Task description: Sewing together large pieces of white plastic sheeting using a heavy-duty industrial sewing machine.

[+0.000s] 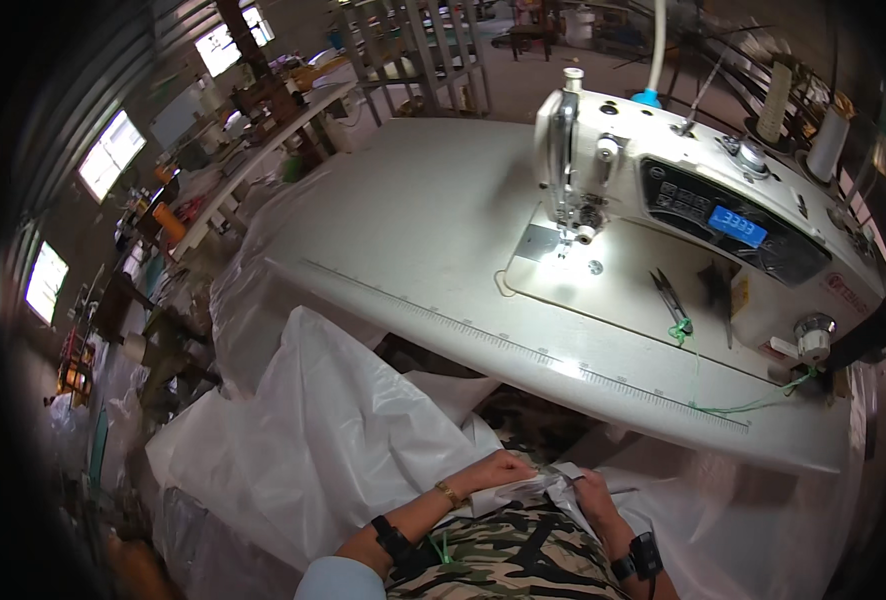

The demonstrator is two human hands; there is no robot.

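A large sheet of thin white material (333, 410) spreads over my lap and hangs down on both sides, below the front edge of the sewing table (383, 200). My left hand (500, 470) is closed on a gathered edge of this sheet. Close beside it, my right hand (593, 497) grips another bit of the same edge, with a small folded piece standing up between the two. Both hands are at my waist, apart from the table. A white sewing machine (703, 190) stands on the table, its lamp lighting the needle area.
Thread snips (671, 300) with green string lie on the table beside the machine. A ruler scale (523, 346) runs along the front edge. Thread cones (829, 137) stand behind the machine. A metal-framed chair (418, 65) is beyond the table, and a cluttered bench (263, 140) stands at left.
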